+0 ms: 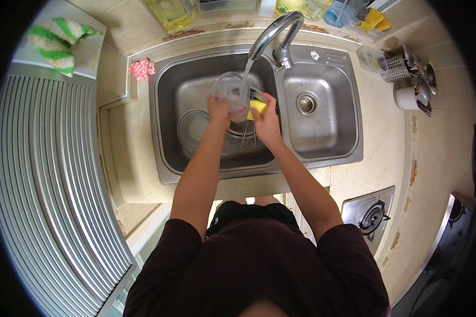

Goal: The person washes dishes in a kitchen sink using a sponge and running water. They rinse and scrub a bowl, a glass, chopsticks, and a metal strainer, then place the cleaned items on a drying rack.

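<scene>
My left hand [219, 111] grips a clear round bowl [227, 84] over the left basin [174, 158] of a stainless steel sink. Water runs into the bowl from the chrome faucet [269, 31]. In my right hand [268, 123] is a yellow sponge [257, 107], held just right of the bowl. Another clear piece shows behind the right fingers; whether they hold it too, I cannot tell. Lower in the basin lie a clear round dish [193, 127] and, partly hidden under my hands, other dishware and thin utensils [244, 136].
The right basin [313, 138] has a drain strainer [307, 104]. A pink scrubber [142, 69] sits at the left rim. Bottles [170, 16] line the back ledge. A perforated utensil holder [396, 69] and a gas burner [373, 218] are on the right; a ridged metal rack [55, 178] stands left.
</scene>
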The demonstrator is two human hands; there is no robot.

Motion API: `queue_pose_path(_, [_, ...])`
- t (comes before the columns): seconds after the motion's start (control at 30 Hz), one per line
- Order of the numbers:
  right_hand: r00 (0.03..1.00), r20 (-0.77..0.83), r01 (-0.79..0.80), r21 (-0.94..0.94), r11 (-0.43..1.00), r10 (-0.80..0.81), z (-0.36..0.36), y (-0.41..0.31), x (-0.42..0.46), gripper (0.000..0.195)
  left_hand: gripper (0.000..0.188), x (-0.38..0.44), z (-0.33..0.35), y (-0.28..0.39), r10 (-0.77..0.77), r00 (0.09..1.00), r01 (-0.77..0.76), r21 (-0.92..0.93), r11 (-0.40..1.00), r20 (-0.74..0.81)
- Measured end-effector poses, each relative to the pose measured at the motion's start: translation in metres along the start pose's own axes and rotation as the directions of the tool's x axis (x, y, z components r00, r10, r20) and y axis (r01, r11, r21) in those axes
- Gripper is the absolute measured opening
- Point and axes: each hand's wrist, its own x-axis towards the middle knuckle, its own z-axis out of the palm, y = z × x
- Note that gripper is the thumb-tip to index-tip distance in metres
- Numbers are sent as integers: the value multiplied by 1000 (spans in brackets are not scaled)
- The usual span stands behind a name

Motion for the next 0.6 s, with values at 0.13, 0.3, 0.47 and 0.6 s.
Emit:
queue_pose_path(0.13, [897,61,442,-170,881,-438,10,-20,2,63,29,30,-30,-30,-261,889,342,-163,926,377])
queue_pose_path(0.3, [767,165,598,-536,596,-620,9,-40,31,64,29,-25,0,-35,-205,620,513,-192,837,758])
queue_pose_path(0.47, [771,163,616,-438,655,-615,23,-31,63,48,23,-1,-7,-47,-241,825,367,-159,917,510])
queue_pose_path(0.6, [627,109,679,-561,473,-771,29,-51,12,44,21,-7,-12,-31,-285,800,403,-122,907,528])
